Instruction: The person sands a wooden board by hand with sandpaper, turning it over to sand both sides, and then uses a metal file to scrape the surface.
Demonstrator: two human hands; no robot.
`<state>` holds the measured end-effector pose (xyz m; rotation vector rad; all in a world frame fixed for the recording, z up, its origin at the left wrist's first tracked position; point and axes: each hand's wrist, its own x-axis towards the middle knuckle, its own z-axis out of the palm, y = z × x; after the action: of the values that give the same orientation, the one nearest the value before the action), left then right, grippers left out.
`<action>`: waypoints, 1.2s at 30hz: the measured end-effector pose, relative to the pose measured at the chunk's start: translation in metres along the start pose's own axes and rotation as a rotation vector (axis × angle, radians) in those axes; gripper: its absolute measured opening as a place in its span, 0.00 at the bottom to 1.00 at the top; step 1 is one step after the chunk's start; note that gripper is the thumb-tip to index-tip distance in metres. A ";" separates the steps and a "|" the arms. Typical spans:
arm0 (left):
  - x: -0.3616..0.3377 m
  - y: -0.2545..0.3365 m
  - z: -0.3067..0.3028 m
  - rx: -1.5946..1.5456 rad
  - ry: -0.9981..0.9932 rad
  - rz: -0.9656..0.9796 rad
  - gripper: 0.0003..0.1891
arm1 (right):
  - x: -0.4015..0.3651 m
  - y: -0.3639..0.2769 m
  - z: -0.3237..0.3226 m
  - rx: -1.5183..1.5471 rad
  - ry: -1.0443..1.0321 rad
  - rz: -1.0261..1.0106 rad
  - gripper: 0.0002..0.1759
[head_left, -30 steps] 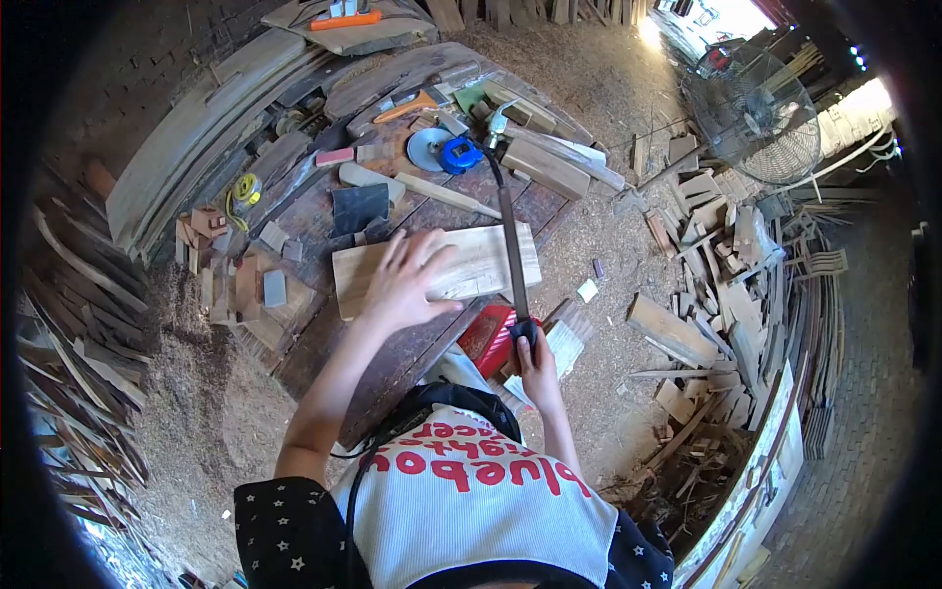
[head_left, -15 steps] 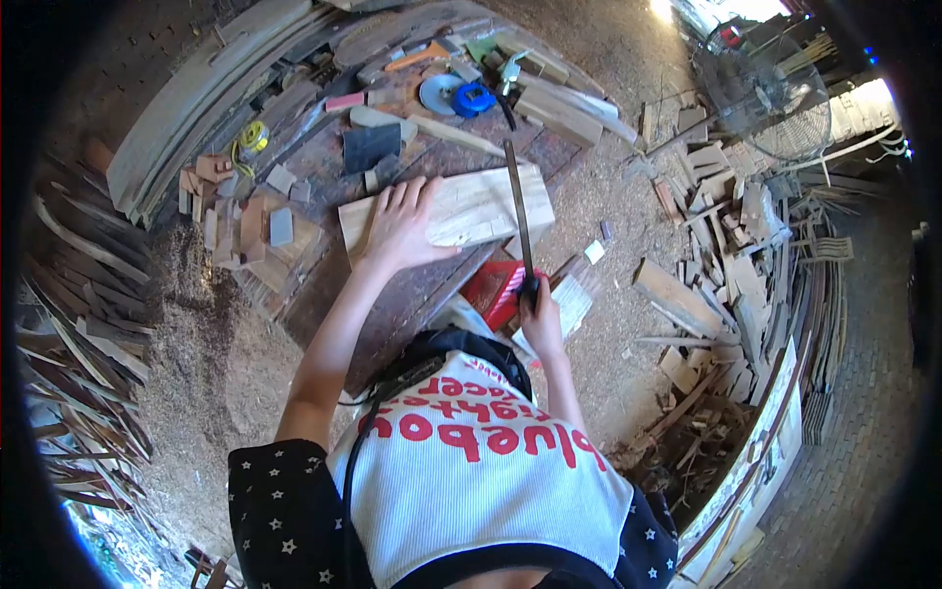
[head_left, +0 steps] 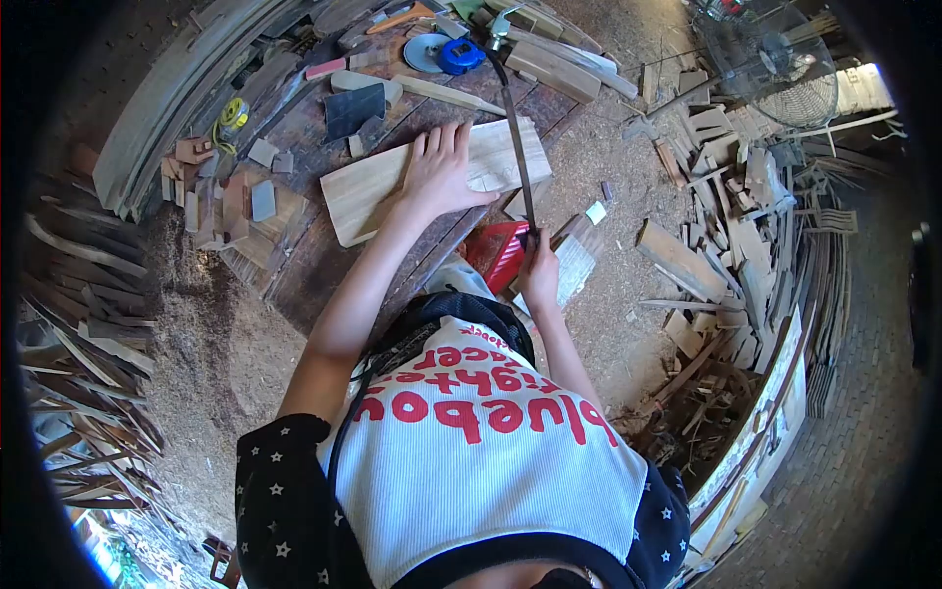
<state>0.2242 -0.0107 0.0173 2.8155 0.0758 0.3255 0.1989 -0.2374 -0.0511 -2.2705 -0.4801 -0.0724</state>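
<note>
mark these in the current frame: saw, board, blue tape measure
saw (head_left: 517,157): head view, on the middle of the blade, where it crosses the board.
board (head_left: 358,196): head view, on the bare left end of its top face.
blue tape measure (head_left: 459,56): head view, on the centre of its case.

Pale board (head_left: 373,191), blue tape measure (head_left: 459,56)

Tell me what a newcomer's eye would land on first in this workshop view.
First, the pale board lying on the cluttered workbench, with the left hand spread flat on it. Next, the long dark tool crossing the board's right end, its handle gripped by the right hand. To the right, a heap of scrap wood covers the floor near a wire fan at the top right.
</note>
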 end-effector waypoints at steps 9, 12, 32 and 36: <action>0.003 0.003 0.008 0.053 -0.022 -0.051 0.58 | 0.016 -0.001 0.004 0.014 0.051 0.119 0.07; 0.007 0.013 0.012 0.098 -0.023 -0.069 0.58 | 0.025 -0.004 0.007 -0.013 0.110 0.092 0.05; 0.010 0.015 0.011 0.092 0.008 -0.072 0.57 | 0.014 0.044 0.022 -0.038 0.090 0.154 0.08; 0.012 0.016 0.007 0.082 -0.027 -0.078 0.57 | -0.040 0.080 0.034 0.054 0.106 0.148 0.08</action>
<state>0.2375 -0.0273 0.0178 2.8881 0.1964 0.2719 0.1876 -0.2739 -0.1382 -2.2285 -0.2546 -0.1033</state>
